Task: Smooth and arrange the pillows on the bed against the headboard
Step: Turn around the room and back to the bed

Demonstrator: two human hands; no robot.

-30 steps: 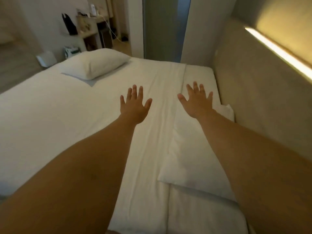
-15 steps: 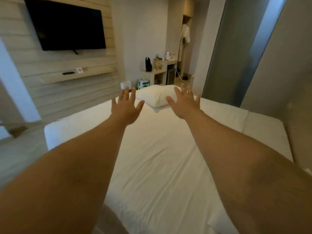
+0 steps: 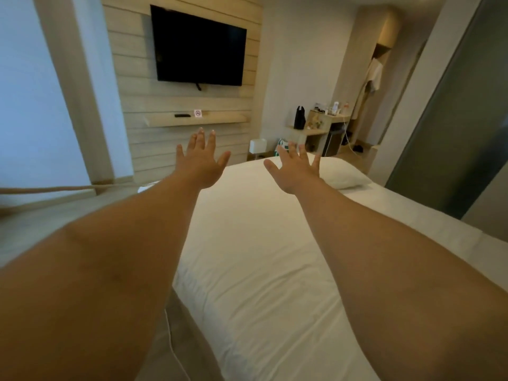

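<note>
A white pillow (image 3: pixel 341 173) lies at the far corner of the white bed (image 3: pixel 255 243), near the foot end. Both my arms stretch out over the bed. My left hand (image 3: pixel 202 162) is raised in the air with fingers spread, holding nothing, left of the pillow. My right hand (image 3: pixel 295 169) is likewise open, fingers apart, hovering just in front of the pillow and covering its left part. The headboard and the second pillow are out of view.
A black TV (image 3: pixel 199 46) hangs on a wood-slat wall above a shelf (image 3: pixel 196 119). A small desk (image 3: pixel 321 127) with a black bag and bottles stands beyond the bed. A grey sliding door (image 3: pixel 453 119) is at right, floor at left.
My view has swung left and up, away from the headboard and the near pillow toward the TV wall. Both open hands stayed outstretched and now point at the far pillow.
</note>
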